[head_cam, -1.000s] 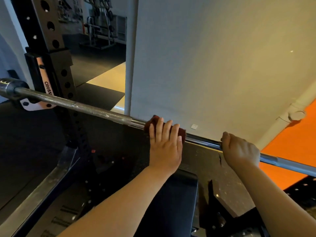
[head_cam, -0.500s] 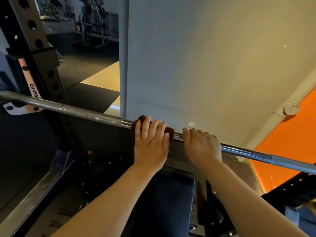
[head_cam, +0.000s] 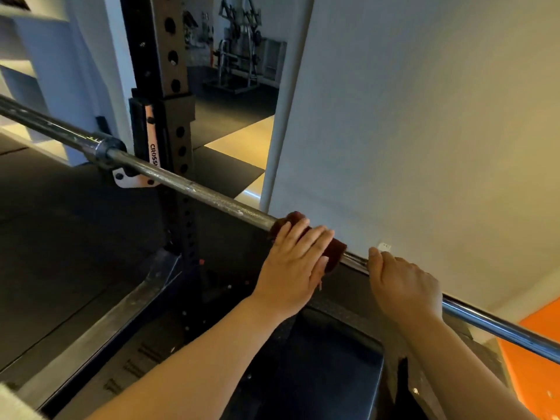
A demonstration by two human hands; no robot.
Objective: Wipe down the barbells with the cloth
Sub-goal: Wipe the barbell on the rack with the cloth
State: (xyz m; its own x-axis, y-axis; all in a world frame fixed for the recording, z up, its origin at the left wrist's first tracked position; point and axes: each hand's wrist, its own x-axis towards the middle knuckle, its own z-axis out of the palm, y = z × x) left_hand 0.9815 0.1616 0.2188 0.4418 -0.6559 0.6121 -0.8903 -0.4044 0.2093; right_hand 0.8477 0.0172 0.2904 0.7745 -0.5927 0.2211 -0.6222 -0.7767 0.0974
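Observation:
A steel barbell point(head_cam: 194, 187) runs from the upper left to the lower right, resting on a hook of the black rack. A dark red cloth point(head_cam: 335, 251) is wrapped over the bar near its middle. My left hand point(head_cam: 292, 268) lies over the cloth, fingers curled round it and the bar. My right hand point(head_cam: 404, 287) grips the bare bar just to the right of the cloth.
The black rack upright point(head_cam: 165, 71) with holes stands at the left behind the bar. A black bench pad point(head_cam: 318, 374) lies below my arms. A pale wall point(head_cam: 424, 116) is close behind the bar, and orange flooring point(head_cam: 539, 338) shows at the lower right.
My head has turned, so the bar's sleeve and collar now show at the left. My left hand stays on the cloth. My right hand has slid left along the bar toward the cloth.

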